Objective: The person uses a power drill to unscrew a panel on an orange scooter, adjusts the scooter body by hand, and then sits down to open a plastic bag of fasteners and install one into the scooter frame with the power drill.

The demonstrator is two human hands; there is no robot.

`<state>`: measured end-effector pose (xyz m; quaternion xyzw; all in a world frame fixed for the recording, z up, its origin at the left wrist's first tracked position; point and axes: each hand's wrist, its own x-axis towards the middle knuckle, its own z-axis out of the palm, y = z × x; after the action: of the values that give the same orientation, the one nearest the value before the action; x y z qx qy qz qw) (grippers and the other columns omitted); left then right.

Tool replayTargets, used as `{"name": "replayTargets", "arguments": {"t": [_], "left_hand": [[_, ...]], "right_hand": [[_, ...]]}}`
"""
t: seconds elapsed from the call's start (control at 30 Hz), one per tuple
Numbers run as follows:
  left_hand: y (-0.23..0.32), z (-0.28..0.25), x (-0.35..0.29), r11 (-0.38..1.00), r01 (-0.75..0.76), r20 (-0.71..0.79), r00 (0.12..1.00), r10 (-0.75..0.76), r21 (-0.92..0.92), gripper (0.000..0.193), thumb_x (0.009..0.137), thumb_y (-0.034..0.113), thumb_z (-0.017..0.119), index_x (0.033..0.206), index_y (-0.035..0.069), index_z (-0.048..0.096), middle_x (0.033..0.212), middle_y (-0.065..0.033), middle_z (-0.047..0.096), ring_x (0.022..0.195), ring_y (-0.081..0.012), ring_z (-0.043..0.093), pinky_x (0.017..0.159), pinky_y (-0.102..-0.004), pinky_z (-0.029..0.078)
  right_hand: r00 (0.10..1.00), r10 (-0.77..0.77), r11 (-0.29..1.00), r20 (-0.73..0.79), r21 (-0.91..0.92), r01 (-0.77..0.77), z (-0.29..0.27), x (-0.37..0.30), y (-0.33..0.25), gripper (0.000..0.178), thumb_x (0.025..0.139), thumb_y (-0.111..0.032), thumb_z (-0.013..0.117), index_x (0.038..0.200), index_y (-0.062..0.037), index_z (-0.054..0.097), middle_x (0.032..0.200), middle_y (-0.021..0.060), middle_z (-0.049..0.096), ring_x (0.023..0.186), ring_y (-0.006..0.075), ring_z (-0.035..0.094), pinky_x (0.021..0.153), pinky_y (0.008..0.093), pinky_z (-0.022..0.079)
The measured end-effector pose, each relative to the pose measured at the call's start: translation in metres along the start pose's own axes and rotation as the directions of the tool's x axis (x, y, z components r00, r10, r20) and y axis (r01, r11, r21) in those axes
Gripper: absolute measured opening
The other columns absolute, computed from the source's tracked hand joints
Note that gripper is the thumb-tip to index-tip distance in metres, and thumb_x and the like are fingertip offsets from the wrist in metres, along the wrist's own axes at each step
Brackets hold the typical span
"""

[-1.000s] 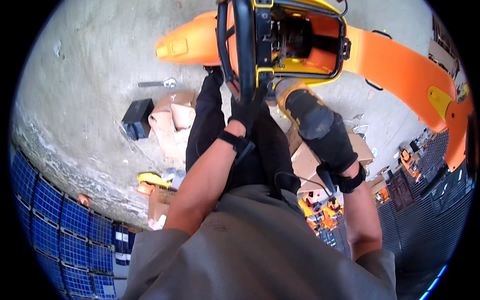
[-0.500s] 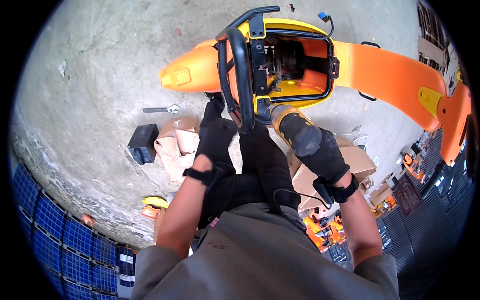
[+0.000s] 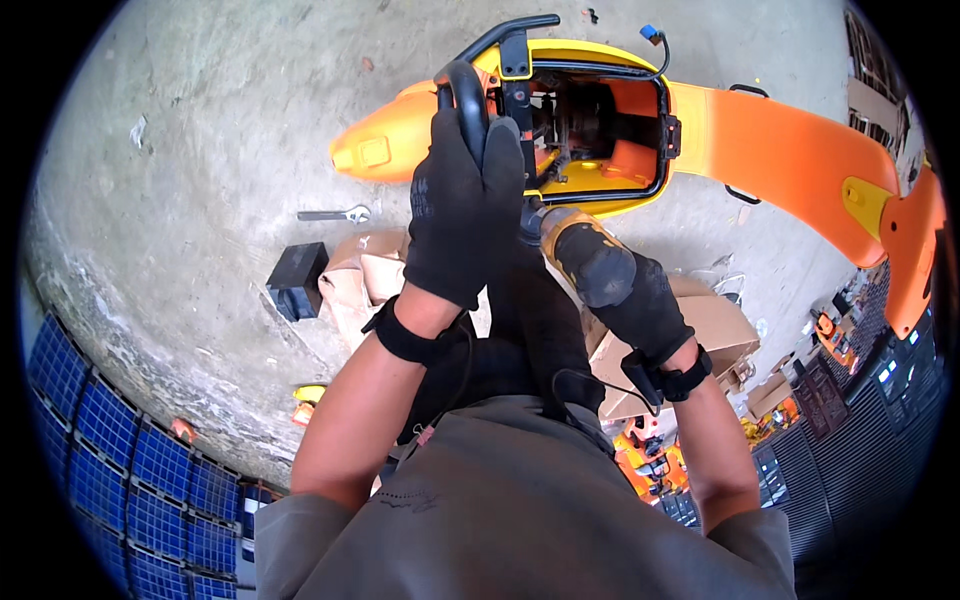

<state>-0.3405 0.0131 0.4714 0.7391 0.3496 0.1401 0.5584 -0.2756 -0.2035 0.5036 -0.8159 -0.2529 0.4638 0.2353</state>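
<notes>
My left hand (image 3: 462, 205), in a black glove, is closed round the black tubular rail (image 3: 468, 100) of an orange and yellow scooter-like body (image 3: 760, 140). The bar runs between its thumb and fingers. My right hand (image 3: 640, 310), also gloved, grips a yellow and black power driver (image 3: 575, 240). The driver's nose meets the rail's lower mount beside the body's open compartment (image 3: 590, 130); the fastener there is hidden. Dark mechanical parts lie inside the compartment.
An adjustable wrench (image 3: 335, 214) lies on the concrete floor, near a black box (image 3: 297, 280) and brown wrapping paper (image 3: 350, 275). An open cardboard box (image 3: 715, 330) stands beyond my right hand. Blue crates (image 3: 110, 455) line the lower left. A blue connector (image 3: 651, 34) hangs off a cable.
My left hand has moved up from beside my leg and taken hold of the black rail. My right hand keeps the power driver at the same mount.
</notes>
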Motion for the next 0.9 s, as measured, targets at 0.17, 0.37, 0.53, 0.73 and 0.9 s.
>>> {"name": "replayTargets", "arguments": {"t": [0.17, 0.37, 0.53, 0.73, 0.9], "left_hand": [[-0.005, 0.003, -0.002, 0.995, 0.083, -0.008, 0.997, -0.083, -0.061, 0.027, 0.090, 0.006, 0.060, 0.115, -0.002, 0.054, 0.106, -0.0204, 0.057, 0.076, -0.0291, 0.064, 0.060, -0.0369, 0.051], [-0.025, -0.002, -0.002, 0.780, -0.406, 0.109, 0.907, 0.406, 0.476, 0.022, 0.093, 0.005, 0.060, 0.114, -0.002, 0.059, 0.101, -0.0141, 0.060, 0.081, -0.0240, 0.061, 0.065, -0.0316, 0.051], [-0.022, 0.003, -0.002, 0.799, -0.383, -0.044, 0.890, 0.453, 0.464, 0.025, 0.093, 0.010, 0.058, 0.113, -0.003, 0.053, 0.082, -0.0167, 0.062, 0.070, -0.0332, 0.063, 0.060, -0.0410, 0.049], [-0.015, 0.006, -0.002, 0.997, -0.052, -0.108, 0.993, 0.047, -0.049, 0.035, 0.091, 0.019, 0.060, 0.115, -0.005, 0.049, 0.081, -0.0191, 0.063, 0.069, -0.0361, 0.064, 0.061, -0.0434, 0.051], [-0.016, 0.009, -0.001, 1.000, -0.030, -0.141, 0.990, 0.030, -0.002, 0.035, 0.091, 0.021, 0.059, 0.114, -0.004, 0.050, 0.083, -0.0205, 0.064, 0.071, -0.0380, 0.064, 0.062, -0.0454, 0.051]], "right_hand": [[1.000, 0.003, 0.999, -0.011, 0.046, -0.003, 0.001, 0.001, 0.006, 0.038, 0.081, -0.022, 0.075, 0.113, -0.0040, 0.064, 0.099, 0.0198, 0.070, 0.096, 0.0360, 0.067, 0.080, 0.0375, 0.054], [0.997, -0.079, 0.997, -0.020, -0.025, 0.078, 0.003, 0.003, 0.014, 0.040, 0.081, -0.022, 0.075, 0.114, -0.0039, 0.064, 0.102, 0.0182, 0.070, 0.098, 0.0338, 0.068, 0.083, 0.0377, 0.054], [0.997, 0.008, 0.983, 0.077, -0.184, 0.006, 0.000, 0.000, 0.012, 0.034, 0.083, -0.020, 0.071, 0.113, -0.0040, 0.064, 0.106, 0.0173, 0.069, 0.101, 0.0334, 0.066, 0.085, 0.0375, 0.053], [0.995, -0.087, 0.969, 0.055, -0.227, 0.097, 0.002, 0.000, 0.015, 0.032, 0.085, -0.019, 0.070, 0.112, -0.0040, 0.065, 0.105, 0.0167, 0.070, 0.101, 0.0335, 0.066, 0.086, 0.0377, 0.053], [0.998, -0.058, 0.979, 0.035, -0.196, 0.063, 0.001, 0.002, 0.006, 0.030, 0.087, -0.018, 0.068, 0.113, -0.0042, 0.064, 0.106, 0.0167, 0.069, 0.101, 0.0334, 0.066, 0.087, 0.0376, 0.053]]}}
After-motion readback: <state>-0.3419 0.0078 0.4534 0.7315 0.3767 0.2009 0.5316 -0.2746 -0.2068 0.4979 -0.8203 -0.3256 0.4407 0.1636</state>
